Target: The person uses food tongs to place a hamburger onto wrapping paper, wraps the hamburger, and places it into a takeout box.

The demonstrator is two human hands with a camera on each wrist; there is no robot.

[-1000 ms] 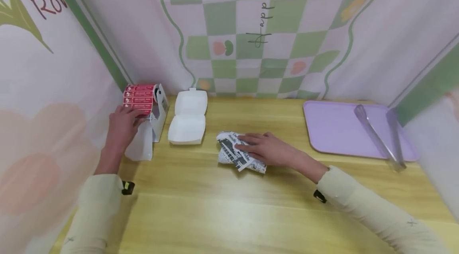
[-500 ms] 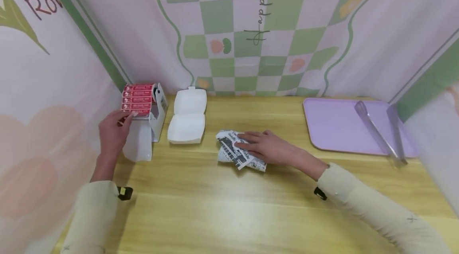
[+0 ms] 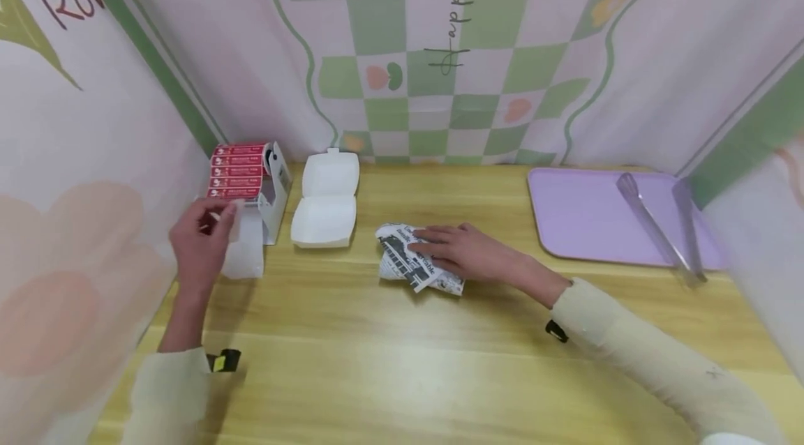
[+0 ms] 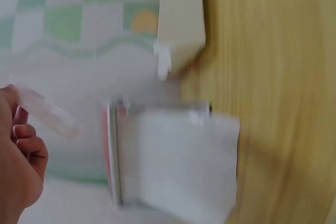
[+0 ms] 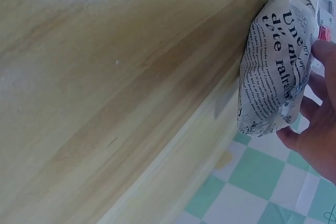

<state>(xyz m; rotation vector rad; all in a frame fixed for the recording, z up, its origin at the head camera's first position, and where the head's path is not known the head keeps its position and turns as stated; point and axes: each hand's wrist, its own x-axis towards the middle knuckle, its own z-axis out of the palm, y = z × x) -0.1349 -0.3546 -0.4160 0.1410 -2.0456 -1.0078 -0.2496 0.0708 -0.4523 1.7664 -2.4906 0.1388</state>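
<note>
My left hand [image 3: 199, 243] is just in front of a label dispenser [image 3: 276, 201] loaded with a roll of red printed labels [image 3: 236, 171]. Between thumb and forefinger it pinches a pale, see-through sticker label [image 4: 50, 111], which hangs clear of the dispenser in the left wrist view. A white backing strip [image 3: 246, 250] trails from the dispenser onto the table. My right hand [image 3: 467, 253] rests with extended fingers on a package wrapped in newspaper-print paper [image 3: 402, 264]. In the right wrist view, fingertips lie against the side of this wrapped package [image 5: 273, 66].
An open white clamshell box [image 3: 324, 222] stands right of the dispenser, by the back wall. Far right lies a purple tray [image 3: 578, 222] with metal tongs [image 3: 656, 225] across it, their ends reaching over its front edge. Patterned curtains enclose the wooden table [image 3: 402, 375].
The left hand has drawn away from the label roll toward me, now with a peeled label between its fingers. The right hand stays on the wrapped package.
</note>
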